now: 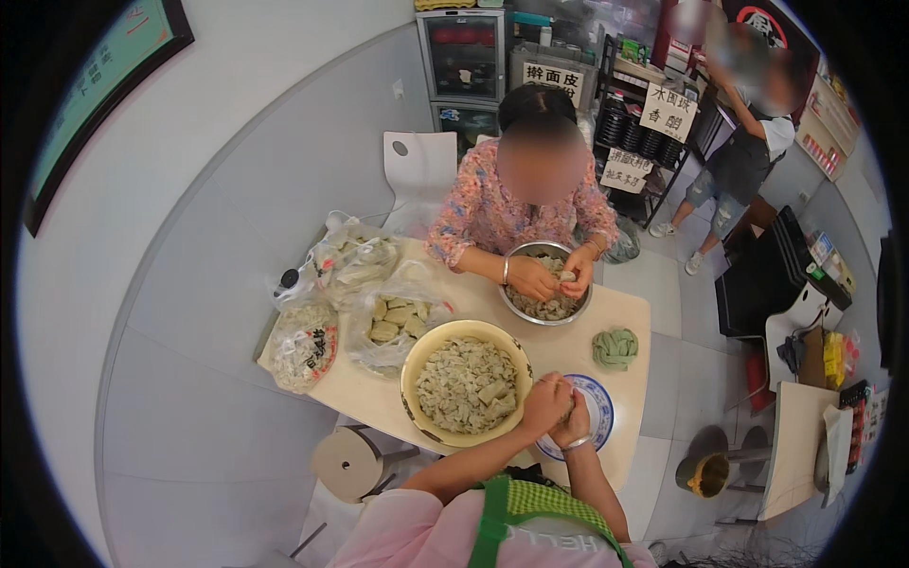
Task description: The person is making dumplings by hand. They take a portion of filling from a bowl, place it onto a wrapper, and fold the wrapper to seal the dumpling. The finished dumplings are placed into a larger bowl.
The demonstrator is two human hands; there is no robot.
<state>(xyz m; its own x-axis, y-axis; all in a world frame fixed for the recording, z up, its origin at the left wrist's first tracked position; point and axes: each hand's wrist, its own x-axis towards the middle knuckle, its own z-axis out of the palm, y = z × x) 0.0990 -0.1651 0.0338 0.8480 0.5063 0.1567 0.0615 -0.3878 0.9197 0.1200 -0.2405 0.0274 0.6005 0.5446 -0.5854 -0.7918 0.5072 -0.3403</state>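
Observation:
My left hand (548,402) and my right hand (571,428) meet over a white plate with a blue patterned rim (603,409). Both are closed together around a small greyish-beige piece, apparently of flatbread, mostly hidden by the fingers. Left of them stands a large yellow enamel basin (410,402) heaped with small torn bits and a few larger chunks. Behind it, an open plastic bag (358,355) holds thick pieces of pale flatbread (390,320). Across the table, another person's hands (540,278) work over a steel bowl (511,301) of similar bits.
A folded green cloth (615,348) lies on the table (630,317) near its right edge. More filled plastic bags (303,346) and a black-capped bottle (290,280) crowd the left end. A round stool (348,464) stands at the near left, and a bin (705,471) on the floor to the right.

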